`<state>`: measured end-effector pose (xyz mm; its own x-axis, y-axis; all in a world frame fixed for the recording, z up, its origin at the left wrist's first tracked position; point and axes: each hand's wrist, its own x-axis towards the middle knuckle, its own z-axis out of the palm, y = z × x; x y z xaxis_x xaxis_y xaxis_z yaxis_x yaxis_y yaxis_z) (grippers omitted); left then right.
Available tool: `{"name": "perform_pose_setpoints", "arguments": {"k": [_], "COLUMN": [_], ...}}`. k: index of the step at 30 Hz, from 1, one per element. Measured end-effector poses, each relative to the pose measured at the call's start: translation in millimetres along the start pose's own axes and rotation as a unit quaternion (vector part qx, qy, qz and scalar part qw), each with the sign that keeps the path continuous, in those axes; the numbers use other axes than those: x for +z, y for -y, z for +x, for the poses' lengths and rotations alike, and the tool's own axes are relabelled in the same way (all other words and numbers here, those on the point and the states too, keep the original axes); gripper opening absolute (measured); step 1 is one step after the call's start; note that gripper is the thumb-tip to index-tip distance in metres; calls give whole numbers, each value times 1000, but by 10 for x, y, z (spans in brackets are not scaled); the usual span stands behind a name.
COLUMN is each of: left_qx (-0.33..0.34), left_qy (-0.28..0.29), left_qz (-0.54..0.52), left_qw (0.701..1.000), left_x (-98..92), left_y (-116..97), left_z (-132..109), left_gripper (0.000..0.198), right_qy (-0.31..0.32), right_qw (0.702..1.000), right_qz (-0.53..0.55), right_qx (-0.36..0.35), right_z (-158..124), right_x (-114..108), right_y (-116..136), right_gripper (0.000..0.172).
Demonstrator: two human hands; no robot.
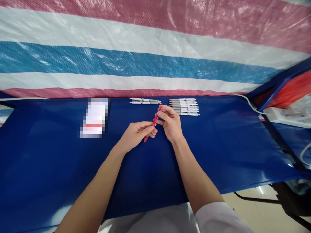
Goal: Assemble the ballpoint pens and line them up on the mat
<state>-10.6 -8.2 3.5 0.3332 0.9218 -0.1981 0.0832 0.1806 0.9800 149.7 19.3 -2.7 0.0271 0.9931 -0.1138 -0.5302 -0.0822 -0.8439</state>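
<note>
Red pen (155, 119) in the head view, above the blue table (218, 149), is pinched mid-barrel by the left hand (136, 134) and near its upper end by the right hand (173, 125), should handle as light, stiff and slightly slick, and is best gripped mid-barrel, where fingers hide it, while the sheet (95, 113) is pixelated beyond reading.

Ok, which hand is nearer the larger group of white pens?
Right. The right hand is by the near left corner of the larger group of white pens; the left hand is farther off, to the left and closer to the body.
</note>
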Motion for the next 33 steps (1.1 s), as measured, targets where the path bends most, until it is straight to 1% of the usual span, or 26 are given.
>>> {"name": "perform_pose_setpoints", "arguments": {"k": [4,7,10,14,19,24,29,33], "left_qx": [-4,-16,-40,-44,-36,-30,-32,-39], "left_qy": [62,80,95,121,121,114,113,114], "left_qz": [-39,-79,-107,-110,-87,-71,-64,-66], "left_qw": [997,994,989,986,988,990,991,990], "left_x": [-36,-68,-92,-107,-122,-142,-150,-156], "left_y": [-26,-30,-43,-56,-41,-20,-32,-54], "left_z": [-21,-31,-47,-66,-58,-47,-64,-78], "left_gripper": [26,27,33,35,36,37,39,39], "right_qy": [9,7,2,3,3,17,6,-4], "right_qw": [1000,1000,1000,999,999,998,999,998], "right_qz": [12,27,29,32,39,38,33,19], "right_qx": [3,-2,-11,-16,-29,-47,-35,-63], "right_z": [-1,3,5,4,-1,-17,-29,-27], "right_x": [-11,-23,-35,-38,-17,-4,13,32], "right_y": [-2,-2,1,0,2,26,42,72], "right_gripper": [27,25,24,24,24,25,25,25]}}
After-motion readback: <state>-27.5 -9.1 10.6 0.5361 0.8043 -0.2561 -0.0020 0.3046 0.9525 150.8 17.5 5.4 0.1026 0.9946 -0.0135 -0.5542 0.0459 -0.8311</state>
